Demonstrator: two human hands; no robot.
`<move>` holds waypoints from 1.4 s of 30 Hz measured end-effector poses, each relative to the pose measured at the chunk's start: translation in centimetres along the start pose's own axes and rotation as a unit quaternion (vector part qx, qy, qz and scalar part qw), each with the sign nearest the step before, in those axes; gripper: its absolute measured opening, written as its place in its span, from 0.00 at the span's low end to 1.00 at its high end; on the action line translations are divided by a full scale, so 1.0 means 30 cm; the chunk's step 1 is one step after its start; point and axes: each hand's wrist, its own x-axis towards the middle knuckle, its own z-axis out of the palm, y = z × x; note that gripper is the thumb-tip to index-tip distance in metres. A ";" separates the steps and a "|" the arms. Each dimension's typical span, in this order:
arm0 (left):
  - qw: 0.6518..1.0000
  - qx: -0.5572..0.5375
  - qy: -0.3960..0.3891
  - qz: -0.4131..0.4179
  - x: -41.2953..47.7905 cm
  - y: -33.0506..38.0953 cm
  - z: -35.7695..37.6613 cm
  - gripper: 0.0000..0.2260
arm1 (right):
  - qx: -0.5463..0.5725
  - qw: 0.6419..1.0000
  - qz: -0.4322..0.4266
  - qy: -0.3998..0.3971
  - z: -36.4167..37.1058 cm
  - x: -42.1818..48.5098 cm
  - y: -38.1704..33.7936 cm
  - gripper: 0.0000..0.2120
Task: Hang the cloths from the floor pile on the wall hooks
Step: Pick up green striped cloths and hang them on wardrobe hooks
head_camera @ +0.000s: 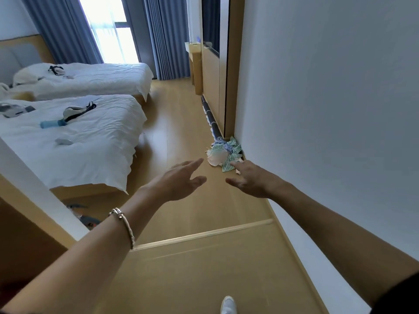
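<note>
Both arms are stretched forward above the wooden floor (181, 268). The grip of the left hand (179, 180) is held apart, fingers (192, 164) straight, and nothing is carried in it; the grip of the right hand (251, 179) is likewise spread and empty. The pile of cloths (223, 152), green-striped and pale pieces among them, is heaped on the floor against the foot of the white wall (328, 109), beside the end of a rolled dark mat (210, 116). The right forefinger is seen over the pile's edge; whether contact is made cannot be told.
</note>
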 end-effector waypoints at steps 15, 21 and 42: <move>0.999 0.000 -0.031 -0.044 0.918 -0.183 -0.135 0.25 | 0.042 0.997 -0.008 -0.058 -0.208 0.896 0.290 0.31; 0.998 -0.005 -0.060 -0.023 1.273 -0.277 -0.130 0.25 | 0.042 0.997 0.027 -0.052 -0.265 1.170 0.419 0.29; 0.986 -0.012 -0.159 0.045 2.646 -0.656 -0.202 0.22 | 0.068 0.975 0.189 -0.098 -0.448 2.286 0.803 0.29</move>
